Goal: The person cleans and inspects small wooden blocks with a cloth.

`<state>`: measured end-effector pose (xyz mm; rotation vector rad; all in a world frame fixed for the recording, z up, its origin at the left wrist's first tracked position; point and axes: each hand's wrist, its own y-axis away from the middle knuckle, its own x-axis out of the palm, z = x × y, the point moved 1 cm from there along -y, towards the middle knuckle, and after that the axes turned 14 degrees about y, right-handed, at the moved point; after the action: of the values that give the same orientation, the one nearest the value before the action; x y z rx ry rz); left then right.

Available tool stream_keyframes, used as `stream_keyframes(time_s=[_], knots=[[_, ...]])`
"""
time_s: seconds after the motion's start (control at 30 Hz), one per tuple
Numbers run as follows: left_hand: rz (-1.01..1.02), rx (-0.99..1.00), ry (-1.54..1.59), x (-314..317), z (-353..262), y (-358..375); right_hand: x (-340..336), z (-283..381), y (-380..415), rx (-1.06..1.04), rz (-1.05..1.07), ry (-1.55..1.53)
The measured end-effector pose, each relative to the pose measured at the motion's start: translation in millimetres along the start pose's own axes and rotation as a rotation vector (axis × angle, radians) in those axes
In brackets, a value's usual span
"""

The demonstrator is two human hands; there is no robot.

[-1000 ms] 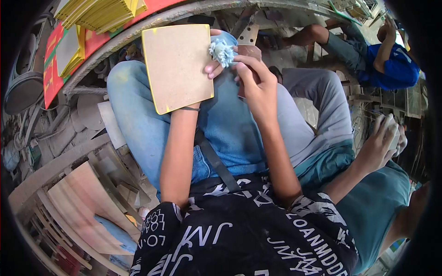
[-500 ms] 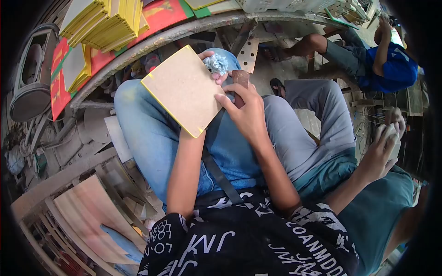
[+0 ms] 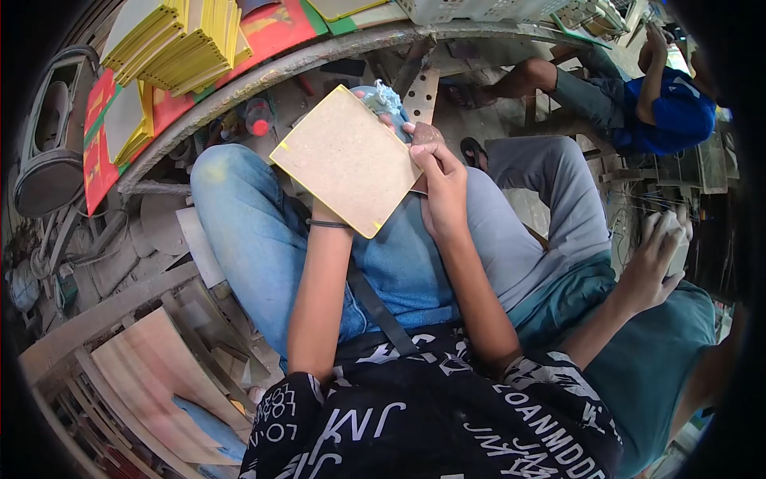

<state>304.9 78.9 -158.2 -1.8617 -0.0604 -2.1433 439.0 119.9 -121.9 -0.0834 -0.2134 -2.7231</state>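
Note:
A square tan board (image 3: 347, 160) with yellow edges is tilted above my lap. My left hand (image 3: 386, 120) is mostly hidden beneath it, with fingertips showing near its upper right edge, holding the board and a light blue cloth wad (image 3: 383, 99). My right hand (image 3: 444, 177) is closed on a brown sanding piece (image 3: 425, 135), with its fingers at the board's right corner. Small yellow marks show on the board's face near the left and lower corners.
Yellow-edged boards (image 3: 171, 44) are stacked on a red and green surface (image 3: 100, 164) at upper left. A bottle with a red cap (image 3: 258, 120) lies beneath the bench. A co-worker (image 3: 670, 351) sits close at right; another person (image 3: 670, 112) sits beyond. Wooden slats (image 3: 120, 319) stand at lower left.
The board has turned and shifted slightly right. My right hand has moved a little right and now bears on the board's right corner with the brown piece.

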Motion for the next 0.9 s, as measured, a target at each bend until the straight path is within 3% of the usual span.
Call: stream_keyframes(time_s=[0.1,0.2,0.27,0.4,0.47,0.57,0.9], knots=[[-0.037,-0.017,0.085,-3,-2,0,-3,0,0,0.037,0.034,-0.013],[0.049,-0.058,0.163,-5,-3,2,-4,-4,0,0.034,0.028,0.054],[0.046,-0.114,0.318,-5,-2,3,-4,-3,0,-0.014,0.005,-0.051],[-0.051,-0.156,0.339,12,-1,-6,-8,-3,-2,0.064,-0.037,-0.204],[-0.236,0.043,0.066,23,3,-8,-10,-5,-4,0.131,-0.051,-0.302],[-0.242,0.142,-0.005,28,7,-10,-11,-5,-5,0.172,-0.05,-0.326],[-0.207,0.203,-0.137,46,33,-5,-19,-7,-3,0.184,-0.106,-0.45]])
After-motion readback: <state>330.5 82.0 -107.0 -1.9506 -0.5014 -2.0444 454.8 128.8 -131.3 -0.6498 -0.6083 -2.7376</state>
